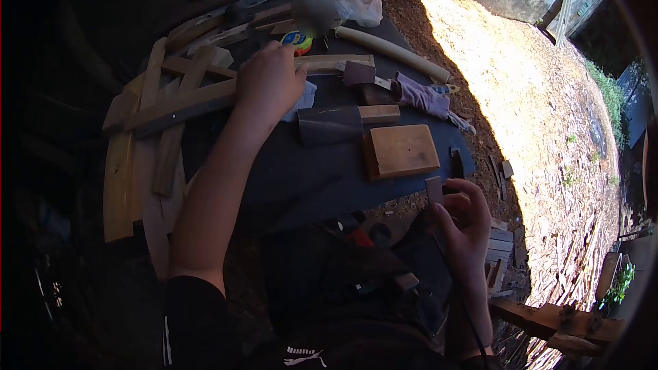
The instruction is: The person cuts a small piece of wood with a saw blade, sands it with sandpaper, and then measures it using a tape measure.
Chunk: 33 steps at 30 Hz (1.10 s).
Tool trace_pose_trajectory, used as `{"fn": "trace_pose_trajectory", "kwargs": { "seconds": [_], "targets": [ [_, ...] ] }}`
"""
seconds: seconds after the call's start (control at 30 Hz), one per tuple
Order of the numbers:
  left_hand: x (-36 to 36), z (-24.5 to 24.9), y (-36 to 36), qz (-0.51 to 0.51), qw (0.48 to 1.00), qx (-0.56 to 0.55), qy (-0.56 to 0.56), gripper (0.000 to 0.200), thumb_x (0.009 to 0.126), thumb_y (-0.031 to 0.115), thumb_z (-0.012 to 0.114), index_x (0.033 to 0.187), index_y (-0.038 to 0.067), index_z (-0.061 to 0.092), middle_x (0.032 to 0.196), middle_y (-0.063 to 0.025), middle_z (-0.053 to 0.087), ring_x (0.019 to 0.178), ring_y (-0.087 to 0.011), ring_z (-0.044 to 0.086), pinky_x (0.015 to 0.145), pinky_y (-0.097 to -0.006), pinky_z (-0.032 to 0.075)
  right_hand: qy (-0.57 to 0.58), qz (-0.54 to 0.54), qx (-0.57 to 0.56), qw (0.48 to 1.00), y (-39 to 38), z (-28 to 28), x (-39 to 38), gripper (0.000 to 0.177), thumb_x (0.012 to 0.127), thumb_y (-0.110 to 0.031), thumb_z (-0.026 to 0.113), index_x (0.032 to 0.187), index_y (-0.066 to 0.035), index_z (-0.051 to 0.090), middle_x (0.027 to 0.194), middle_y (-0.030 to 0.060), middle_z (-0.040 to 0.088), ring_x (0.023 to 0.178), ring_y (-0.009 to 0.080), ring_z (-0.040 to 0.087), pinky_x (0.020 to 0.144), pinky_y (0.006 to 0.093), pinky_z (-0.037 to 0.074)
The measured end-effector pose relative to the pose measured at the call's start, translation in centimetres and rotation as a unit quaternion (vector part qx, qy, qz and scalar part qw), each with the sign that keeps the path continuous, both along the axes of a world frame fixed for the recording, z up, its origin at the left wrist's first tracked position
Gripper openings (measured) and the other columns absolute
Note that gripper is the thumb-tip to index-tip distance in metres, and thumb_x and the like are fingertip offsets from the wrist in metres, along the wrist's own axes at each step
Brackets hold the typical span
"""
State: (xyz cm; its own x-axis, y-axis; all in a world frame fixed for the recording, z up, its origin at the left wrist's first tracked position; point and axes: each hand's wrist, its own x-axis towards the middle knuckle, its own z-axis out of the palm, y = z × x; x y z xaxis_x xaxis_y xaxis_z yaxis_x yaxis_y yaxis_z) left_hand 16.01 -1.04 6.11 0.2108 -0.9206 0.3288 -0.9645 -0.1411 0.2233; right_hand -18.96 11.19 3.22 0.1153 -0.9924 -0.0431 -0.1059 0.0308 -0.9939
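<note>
My left hand (269,82) reaches over the worktable, its fingertips turned away and mostly hidden. It is beside the end of a long wooden bar (205,103) and just short of a yellow-green and blue tape measure (299,42). Whether it grips anything cannot be seen. Lower right, my right hand (467,218) pinches a small flat brown strip (434,190) between thumb and fingers, held upright. Just beyond that strip lies a thick square wooden block (401,150). Dark sandpaper (329,127) partly covers a short wooden stick (380,114) in the middle.
Crossed wooden pieces (147,137) stand on the left. A purple glove (421,96), a brown sandpaper piece (360,73) and a long pale round rod (394,53) lie at the right. A clear plastic bag (360,5) sits behind. Wood shavings (548,130) cover the ground.
</note>
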Motion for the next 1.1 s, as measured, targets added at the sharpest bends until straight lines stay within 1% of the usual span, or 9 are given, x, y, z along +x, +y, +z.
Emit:
{"fn": "trace_pose_trajectory", "kwargs": {
  "seconds": [0.1,0.3,0.5,0.6,0.73,0.83,0.93,1.03,1.1],
  "targets": [
    [2.2,0.9,-3.4,0.018,0.991,0.128,-0.021,0.049,0.095,0.038,0.075,0.128,0.002,0.07,0.127,-0.0201,0.069,0.123,-0.0369,0.067,0.102,-0.0513,0.055,0.0,0.006,-0.002,1.0,0.0,0.3,0.0,0.04,0.097,0.0,0.074,0.134,-0.004,0.058,0.1,0.0074,0.073,0.09,0.013,0.072,0.076,0.0275,0.06],
    [4.4,-3.6,-10.8,0.024,0.996,0.073,-0.046,0.082,0.082,0.061,0.083,0.129,-0.004,0.067,0.128,-0.0274,0.069,0.122,-0.0391,0.068,0.104,-0.0461,0.055,0.006,0.001,-0.004,1.0,0.9,0.2,-1.2,0.038,0.099,-0.003,0.072,0.135,-0.005,0.059,0.1,0.006,0.071,0.092,0.0124,0.072,0.075,0.0267,0.06],
    [7.0,-6.1,-13.0,0.021,0.995,0.065,0.078,0.086,0.081,0.062,0.083,0.134,-0.003,0.065,0.129,-0.0256,0.07,0.127,-0.04,0.066,0.106,-0.0477,0.054,0.014,-0.019,-0.004,1.0,1.6,0.0,-3.6,0.035,0.101,-0.005,0.07,0.134,-0.005,0.06,0.1,0.0037,0.07,0.092,0.0101,0.07,0.078,0.0272,0.06],
    [6.2,-4.7,-12.2,0.008,0.98,-0.029,0.197,0.086,0.083,0.06,0.083,0.135,-0.005,0.064,0.127,-0.023,0.072,0.125,-0.0366,0.068,0.105,-0.0446,0.053,0.0,-0.028,0.005,1.0,1.9,-0.2,-4.2,0.033,0.101,-0.006,0.07,0.133,-0.004,0.061,0.102,0.0035,0.07,0.093,0.0098,0.07,0.08,0.0275,0.06],
    [1.2,-0.7,-6.8,-0.193,0.834,-0.021,0.516,0.074,0.097,0.059,0.071,0.14,-0.001,0.062,0.119,-0.0108,0.072,0.109,-0.019,0.07,0.097,-0.0339,0.055,-0.035,-0.015,0.006,0.999,1.0,0.0,-3.2,0.027,0.101,-0.007,0.071,0.127,-0.003,0.064,0.107,0.004,0.07,0.1,0.0102,0.069,0.084,0.0283,0.059],
    [-2.5,1.0,-0.9,-0.263,0.687,0.118,0.668,0.076,0.102,0.06,0.064,0.149,0.001,0.054,0.12,-0.0081,0.069,0.107,-0.0142,0.068,0.09,-0.0298,0.056,-0.038,0.02,-0.022,0.999,0.2,-0.3,-2.2,0.024,0.101,-0.008,0.071,0.123,-0.003,0.065,0.111,0.0043,0.07,0.104,0.0107,0.069,0.088,0.0299,0.058],
    [-6.8,0.9,3.7,-0.292,0.575,0.169,0.745,0.08,0.103,0.063,0.059,0.154,0.003,0.045,0.126,-0.0078,0.067,0.111,-0.0144,0.068,0.086,-0.0296,0.058,-0.053,0.049,-0.038,0.997,-0.3,-0.6,-1.0,0.021,0.101,-0.01,0.071,0.12,-0.002,0.066,0.112,0.005,0.073,0.106,0.0112,0.069,0.093,0.0316,0.057],
    [-8.0,-1.4,5.6,-0.337,0.467,0.221,0.787,0.085,0.103,0.067,0.053,0.156,0.002,0.04,0.143,-0.0149,0.06,0.125,-0.0227,0.065,0.101,-0.0391,0.058,-0.074,0.071,-0.048,0.994,-0.7,-0.1,0.4,0.022,0.101,-0.01,0.071,0.122,-0.001,0.066,0.106,0.006,0.074,0.105,0.0108,0.07,0.091,0.0314,0.058],
    [-8.6,-2.1,6.4,-0.354,0.517,0.213,0.75,0.086,0.102,0.068,0.055,0.156,0.003,0.04,0.142,-0.0148,0.061,0.126,-0.0229,0.065,0.102,-0.0398,0.059,-0.075,0.086,-0.024,0.993,-0.6,0.5,1.0,0.025,0.101,-0.009,0.07,0.124,-0.001,0.065,0.107,0.0067,0.074,0.104,0.0117,0.071,0.089,0.0314,0.058]
  ]
}}
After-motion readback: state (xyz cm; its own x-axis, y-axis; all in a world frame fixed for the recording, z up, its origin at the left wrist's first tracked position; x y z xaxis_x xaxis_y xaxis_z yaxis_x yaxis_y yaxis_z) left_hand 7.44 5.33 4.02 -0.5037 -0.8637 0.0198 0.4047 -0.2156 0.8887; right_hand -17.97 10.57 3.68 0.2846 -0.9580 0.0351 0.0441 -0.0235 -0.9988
